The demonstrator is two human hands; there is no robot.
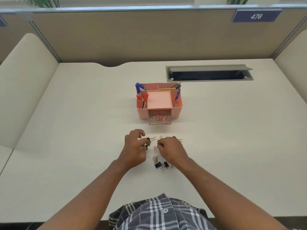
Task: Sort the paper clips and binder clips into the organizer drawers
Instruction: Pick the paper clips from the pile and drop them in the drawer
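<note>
A pink desk organizer point(177, 112) stands mid-table, its clear lower drawer point(159, 119) pulled out and holding several paper clips. In front of me lies a scatter of clips. My left hand point(134, 146) hovers over the left part, fingers curled, with a black binder clip point(150, 139) at its fingertips and another under the palm. My right hand point(169, 146) has curled fingers pinching something small and dark at its fingertips; I cannot tell what. A red paper clip point(155, 149) lies between the hands. A pile of paper clips and binder clips point(162, 164) lies nearer me.
The organizer's upper compartments hold blue and red markers point(141, 95) and pens. A grey cable hatch point(209, 73) is open at the back right of the table. Beige partition walls enclose the desk on three sides.
</note>
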